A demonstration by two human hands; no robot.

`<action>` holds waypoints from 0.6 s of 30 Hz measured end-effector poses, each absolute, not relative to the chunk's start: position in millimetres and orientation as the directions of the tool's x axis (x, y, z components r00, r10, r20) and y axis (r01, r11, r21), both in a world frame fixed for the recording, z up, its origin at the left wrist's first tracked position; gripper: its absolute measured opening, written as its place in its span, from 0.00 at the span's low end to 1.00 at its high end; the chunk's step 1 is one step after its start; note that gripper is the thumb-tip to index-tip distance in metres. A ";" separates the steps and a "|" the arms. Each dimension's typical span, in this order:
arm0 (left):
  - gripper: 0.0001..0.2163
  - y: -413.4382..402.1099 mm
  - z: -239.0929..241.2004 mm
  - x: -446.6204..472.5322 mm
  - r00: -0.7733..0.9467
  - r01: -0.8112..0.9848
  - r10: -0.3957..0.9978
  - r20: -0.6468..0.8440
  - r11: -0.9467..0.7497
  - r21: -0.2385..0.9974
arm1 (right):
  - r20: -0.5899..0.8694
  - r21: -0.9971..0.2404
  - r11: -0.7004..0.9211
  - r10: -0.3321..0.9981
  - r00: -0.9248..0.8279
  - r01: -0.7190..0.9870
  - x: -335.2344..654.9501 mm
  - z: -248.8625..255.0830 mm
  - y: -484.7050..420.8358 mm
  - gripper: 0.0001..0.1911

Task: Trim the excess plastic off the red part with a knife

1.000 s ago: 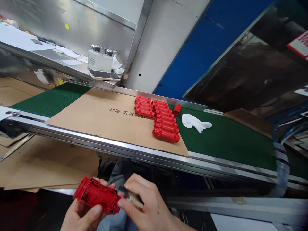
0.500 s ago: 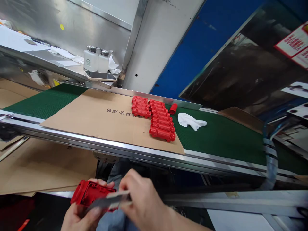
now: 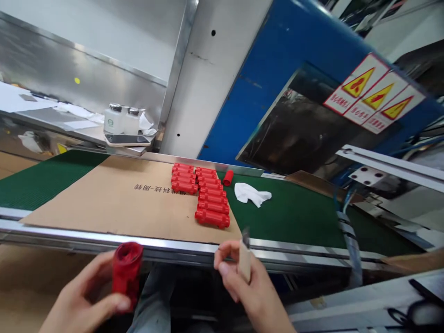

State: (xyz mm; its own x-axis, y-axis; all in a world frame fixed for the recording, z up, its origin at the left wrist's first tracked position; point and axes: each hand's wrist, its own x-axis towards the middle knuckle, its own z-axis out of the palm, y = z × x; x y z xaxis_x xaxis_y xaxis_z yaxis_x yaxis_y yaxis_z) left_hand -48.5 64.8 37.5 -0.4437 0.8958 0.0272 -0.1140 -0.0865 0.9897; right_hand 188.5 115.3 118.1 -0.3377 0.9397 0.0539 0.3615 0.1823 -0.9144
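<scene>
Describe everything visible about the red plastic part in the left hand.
The red plastic part is a moulded, roughly cylindrical housing, glossy and bright red, seen nearly end-on with its rounded, flanged end up. It stands about upright in the left hand, thumb across its lower front and fingers behind. It sits below the conveyor's metal rail, apart from the right hand. Its finer detail is blurred.

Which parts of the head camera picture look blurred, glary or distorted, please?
Head view: the left hand holding the red plastic part is motion-smeared, as is the right hand holding the small tan-handled blade; the steel wall panel shows soft glare; straight frame edges bow from wide-angle distortion; the rows of red parts stay fairly sharp.
</scene>
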 end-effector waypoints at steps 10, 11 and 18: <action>0.11 249.3 70.6 -34.3 0.182 0.655 0.880 0.440 -0.442 0.613 | 0.290 -0.764 0.157 0.950 0.116 0.626 267.8 151.9 238.8 0.12; 0.09 257.3 70.4 -27.7 0.188 0.679 0.878 0.440 -0.440 0.588 | 0.293 -0.733 0.146 0.949 0.114 0.664 270.0 152.2 254.9 0.11; 0.14 268.2 67.3 -17.1 0.089 0.725 0.860 0.503 -0.402 0.559 | 0.296 -0.466 0.153 0.955 -0.010 0.872 248.6 139.3 347.3 0.09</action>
State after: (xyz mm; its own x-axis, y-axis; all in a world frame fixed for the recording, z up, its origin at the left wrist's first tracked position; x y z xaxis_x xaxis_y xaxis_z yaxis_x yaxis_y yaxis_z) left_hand -17.1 268.2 67.3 0.0893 0.8597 0.5029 0.7251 -0.4023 0.5589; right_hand 248.6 347.3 139.3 -0.0098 0.9550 0.2963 0.8716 0.1534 -0.4656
